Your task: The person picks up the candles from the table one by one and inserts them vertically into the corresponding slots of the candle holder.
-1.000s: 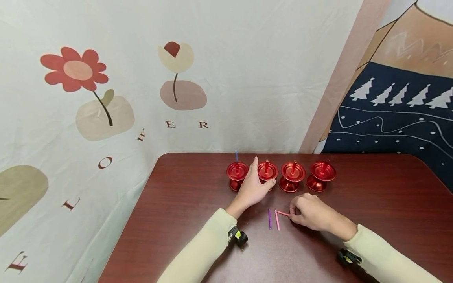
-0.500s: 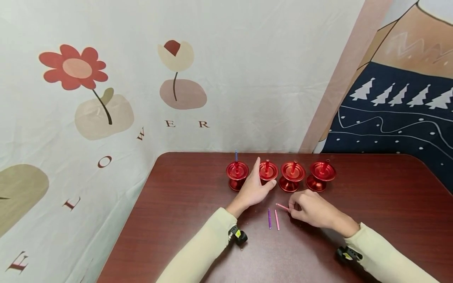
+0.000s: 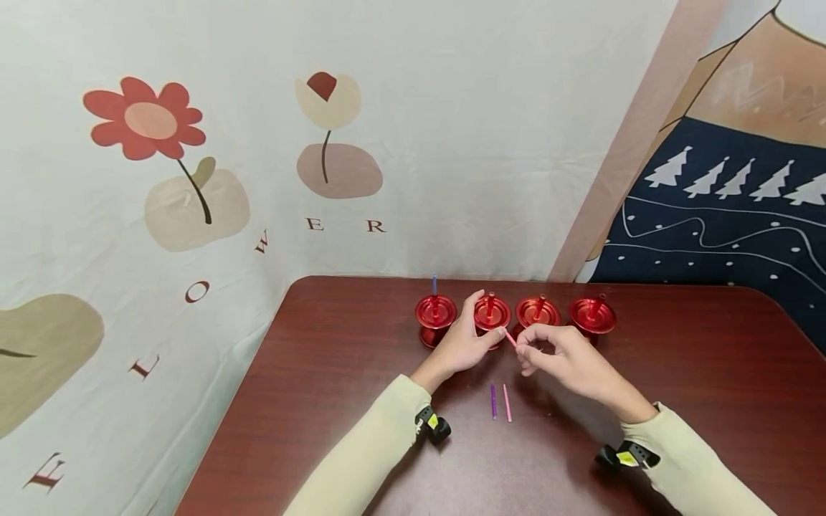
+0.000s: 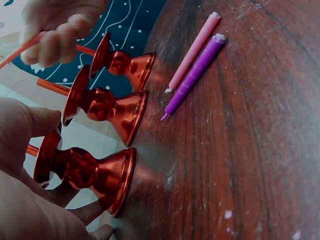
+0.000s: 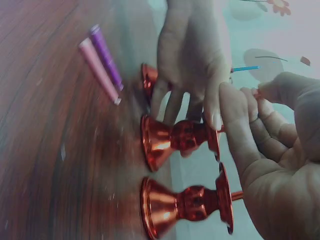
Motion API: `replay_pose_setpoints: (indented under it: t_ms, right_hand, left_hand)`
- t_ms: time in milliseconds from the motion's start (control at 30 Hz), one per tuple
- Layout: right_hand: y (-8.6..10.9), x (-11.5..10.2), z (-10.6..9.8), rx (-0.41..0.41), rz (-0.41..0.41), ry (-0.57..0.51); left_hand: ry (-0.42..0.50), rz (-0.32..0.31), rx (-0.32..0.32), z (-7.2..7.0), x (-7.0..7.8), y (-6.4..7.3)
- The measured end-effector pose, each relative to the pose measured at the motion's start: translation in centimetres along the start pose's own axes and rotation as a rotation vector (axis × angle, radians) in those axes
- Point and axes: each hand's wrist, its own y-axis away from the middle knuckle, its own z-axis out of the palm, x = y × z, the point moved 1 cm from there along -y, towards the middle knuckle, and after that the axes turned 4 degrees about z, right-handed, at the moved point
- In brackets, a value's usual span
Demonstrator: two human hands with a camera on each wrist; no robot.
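Note:
Four-fingers-and-thumb spread round it, my left hand holds the second red metal candle holder from the left, thumb at its saucer rim and fingers behind the stem. The holder's base stands on the table. My right hand pinches a thin pink candle between thumb and fingers, raised near my left thumb. In the leftmost candle holder a blue candle stands upright. A purple candle and another pink candle lie side by side on the table, nearer to me.
Two more red candle holders, the third and the rightmost, stand in the same row, partly behind my right hand. The brown table ends at a printed cloth backdrop.
My right hand has lifted the pink candle off the table and carried it up and left toward the second holder. My left hand has stayed at that holder. The view has shifted slightly.

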Motion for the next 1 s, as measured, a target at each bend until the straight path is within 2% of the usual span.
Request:
replay_pose_setpoints:
  t_ms: [100, 267, 367, 533, 800, 1000]
  right_hand:
    - [-0.7, -0.1, 0.1, 0.014, 0.065, -0.11]
    - [-2.1, 0.2, 0.3, 0.067, 0.129, -0.274]
    - [-2.7, 0.5, 0.4, 0.096, 0.153, -0.316]
    - [-3.6, 0.2, 0.9, 0.19, 0.138, -0.248]
    - [-5.4, -0.7, 1.8, 0.475, 0.073, -0.163]
    - [-6.6, -0.9, 2.3, 0.57, -0.019, -0.029]
  left_hand:
    - [0.006, -0.011, -0.006, -0.1, 0.0, 0.0]
    - [0.004, 0.004, -0.009, -0.2, -0.3, -0.1]
    - [0.005, 0.012, -0.015, -0.2, -0.4, 0.0]
    - [0.026, 0.01, -0.022, -0.3, -0.4, 0.0]
    - [0.006, 0.01, -0.021, -0.3, -0.5, 0.1]
    - [0.011, -0.007, -0.025, -0.4, -0.4, 0.2]
